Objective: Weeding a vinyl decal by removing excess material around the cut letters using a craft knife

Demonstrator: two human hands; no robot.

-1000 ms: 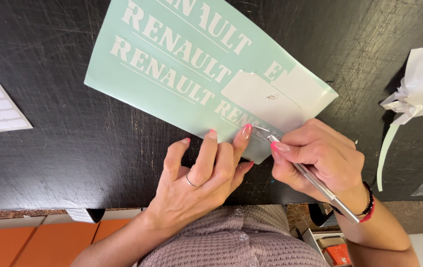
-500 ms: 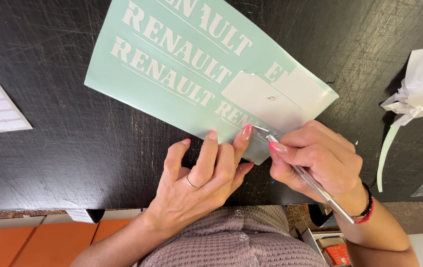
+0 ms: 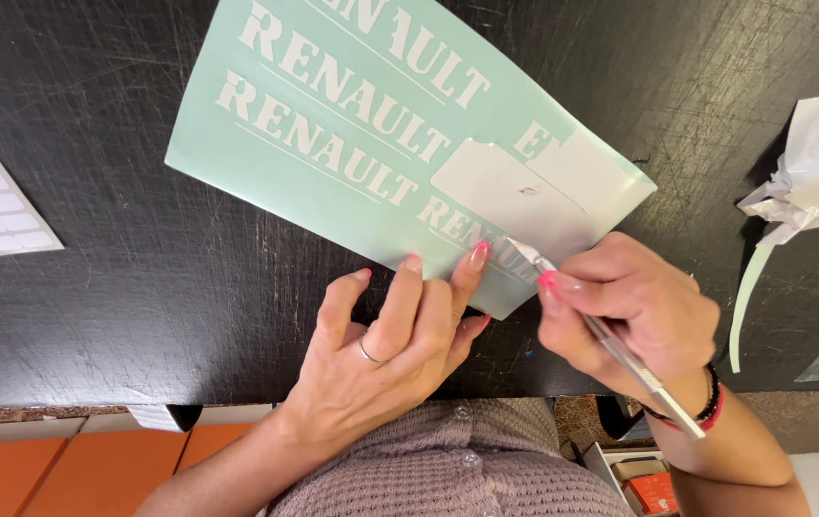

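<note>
Your left hand (image 3: 385, 349) lies flat with fingers spread, pinning the near edge of the pale green vinyl sheet (image 3: 333, 182) to the black counter (image 3: 141, 316). Your right hand (image 3: 634, 316) is clamped on a slim weeding knife (image 3: 610, 347) — its tip meets the sheet's near right corner. Around that corner a patch of backing looks already stripped; several rows of white lettering remain, though how cleanly they are weeded is hard to judge. The sheet's long axis runs from far left to near right. A crumpled scrap (image 3: 816, 177) lies at the right.
</note>
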